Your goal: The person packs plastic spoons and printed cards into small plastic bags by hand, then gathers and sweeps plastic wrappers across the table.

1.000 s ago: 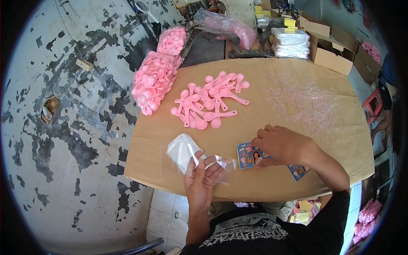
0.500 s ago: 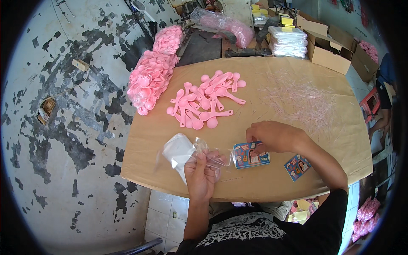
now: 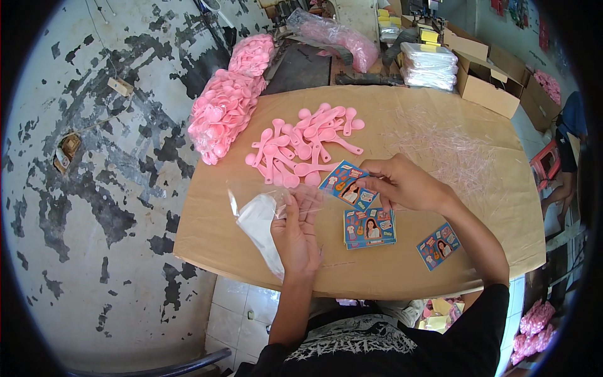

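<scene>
My left hand (image 3: 296, 235) grips a clear plastic bag (image 3: 308, 200), its fingers partly hidden by the film. Under and beside that hand lies a stack of white-looking plastic bags (image 3: 259, 226). Between the thumb and fingers of my right hand (image 3: 402, 182) is a blue printed card (image 3: 347, 185), tilted, its left corner close to the bag. Just below it sits a stack of the same cards (image 3: 369, 229). One more blue card (image 3: 438, 246) lies apart on the right. Beyond my hands spreads a loose pile of pink measuring spoons (image 3: 304, 141).
Large bags of pink spoons (image 3: 226, 103) stand at the table's left edge. Thin clear plastic strands (image 3: 446, 144) are scattered on the right. Behind the table are stacked clear packets (image 3: 429, 66) and open cardboard boxes (image 3: 487, 81). A person's leg (image 3: 561, 182) shows at far right.
My right hand has lifted a card off the stack and brought it up and left toward the bag. My left hand has shifted slightly, with the bag more spread out.
</scene>
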A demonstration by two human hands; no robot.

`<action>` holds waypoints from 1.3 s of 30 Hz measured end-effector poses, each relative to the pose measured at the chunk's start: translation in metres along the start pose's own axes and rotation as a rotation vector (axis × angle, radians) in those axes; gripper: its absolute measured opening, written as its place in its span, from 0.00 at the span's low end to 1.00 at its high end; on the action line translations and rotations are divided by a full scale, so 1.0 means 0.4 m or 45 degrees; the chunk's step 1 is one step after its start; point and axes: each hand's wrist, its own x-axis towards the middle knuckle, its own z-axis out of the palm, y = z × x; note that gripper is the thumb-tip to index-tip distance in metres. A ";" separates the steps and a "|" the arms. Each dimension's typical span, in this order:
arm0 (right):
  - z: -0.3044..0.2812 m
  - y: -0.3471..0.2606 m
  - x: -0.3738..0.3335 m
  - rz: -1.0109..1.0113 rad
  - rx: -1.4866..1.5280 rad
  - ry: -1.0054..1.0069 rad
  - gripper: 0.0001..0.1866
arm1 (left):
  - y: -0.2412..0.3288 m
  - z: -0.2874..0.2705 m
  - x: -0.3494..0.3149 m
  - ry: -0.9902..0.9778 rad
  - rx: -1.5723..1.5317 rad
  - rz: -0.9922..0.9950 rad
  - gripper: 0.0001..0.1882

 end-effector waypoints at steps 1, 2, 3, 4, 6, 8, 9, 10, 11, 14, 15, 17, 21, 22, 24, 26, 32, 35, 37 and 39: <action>0.002 0.001 0.003 -0.053 -0.050 -0.001 0.10 | -0.002 -0.001 0.004 0.003 -0.001 0.001 0.11; 0.004 -0.001 0.001 -0.106 -0.098 -0.001 0.10 | -0.001 -0.001 0.002 0.026 -0.040 0.008 0.11; 0.005 -0.001 0.000 -0.107 -0.097 -0.003 0.10 | 0.001 -0.001 0.001 0.049 -0.080 0.014 0.11; 0.007 0.004 0.001 -0.119 -0.111 -0.027 0.10 | -0.001 -0.004 0.001 0.054 -0.082 0.010 0.11; 0.016 0.013 0.005 -0.124 -0.126 -0.054 0.10 | -0.004 -0.010 0.003 0.002 -0.049 -0.034 0.16; 0.036 0.017 0.012 -0.238 -0.185 -0.034 0.10 | -0.008 -0.004 -0.003 0.024 -0.028 -0.046 0.14; 0.047 0.014 0.013 -0.230 -0.186 -0.036 0.10 | -0.011 -0.001 -0.006 0.041 -0.003 -0.053 0.14; 0.061 0.010 0.017 -0.170 -0.201 0.008 0.10 | -0.013 -0.001 -0.008 0.044 -0.006 -0.057 0.14; 0.068 0.007 0.019 -0.111 -0.216 0.053 0.10 | -0.015 -0.001 -0.010 0.076 0.024 -0.051 0.14; 0.053 0.014 0.013 -0.201 -0.395 -0.149 0.10 | -0.010 0.016 -0.019 0.062 0.092 -0.048 0.16; 0.054 0.011 0.012 -0.200 -0.397 -0.150 0.10 | -0.008 0.021 -0.020 0.014 0.131 -0.049 0.17; 0.060 0.001 0.006 -0.149 -0.281 -0.106 0.11 | -0.017 -0.001 -0.027 -0.071 0.109 -0.092 0.16; 0.088 -0.008 0.006 -0.075 0.039 0.020 0.12 | -0.018 -0.020 -0.030 -0.137 -0.036 -0.099 0.15; 0.085 -0.006 0.005 -0.021 0.063 -0.070 0.12 | -0.015 -0.022 -0.027 -0.137 -0.039 -0.096 0.15; 0.089 -0.009 0.007 0.031 0.083 -0.162 0.12 | -0.006 -0.023 -0.022 -0.060 -0.196 -0.110 0.14; 0.101 -0.018 0.005 0.073 0.143 -0.058 0.12 | -0.008 -0.018 -0.036 -0.045 -0.140 -0.067 0.13; 0.154 -0.048 0.013 0.052 0.414 0.069 0.13 | -0.029 -0.015 -0.055 -0.063 0.090 0.008 0.12; 0.166 0.014 0.034 -0.092 0.379 0.054 0.13 | -0.019 -0.003 -0.060 -0.382 0.428 -0.002 0.24; 0.166 0.011 0.034 -0.096 0.283 0.027 0.10 | 0.005 0.020 -0.059 -0.322 0.050 0.072 0.26; 0.177 -0.010 0.041 -0.101 0.187 -0.008 0.08 | 0.013 -0.012 -0.043 -0.276 -0.241 0.136 0.28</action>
